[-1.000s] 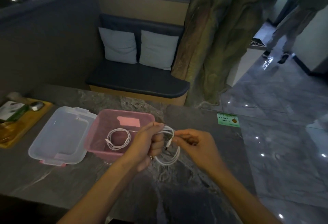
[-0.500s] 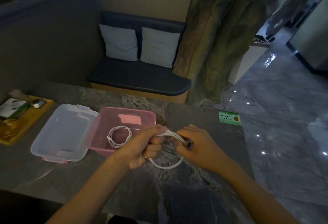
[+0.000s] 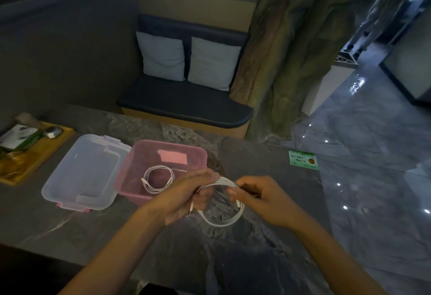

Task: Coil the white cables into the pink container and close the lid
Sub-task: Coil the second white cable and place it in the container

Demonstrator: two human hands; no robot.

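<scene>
A pink container (image 3: 198, 154) stands open on the dark stone table, with one coiled white cable (image 3: 158, 179) lying inside it. Its clear lid (image 3: 84, 173) lies upside down just left of it. Right of the container, above the table, I hold a second white cable (image 3: 224, 221) wound into a loop. My left hand (image 3: 186, 196) grips the loop's left side, and a plug end hangs below its fingers. My right hand (image 3: 261, 199) pinches the loop's right side near the other end.
A yellow wooden tray (image 3: 35, 161) with small items sits at the table's far left. A green sticker (image 3: 303, 159) marks the table's right part. The table edge drops to a glossy floor on the right. A bench with two cushions stands behind.
The coil has grown rounder and hangs lower between my hands. Both hands stay right of the container, spread slightly further apart.
</scene>
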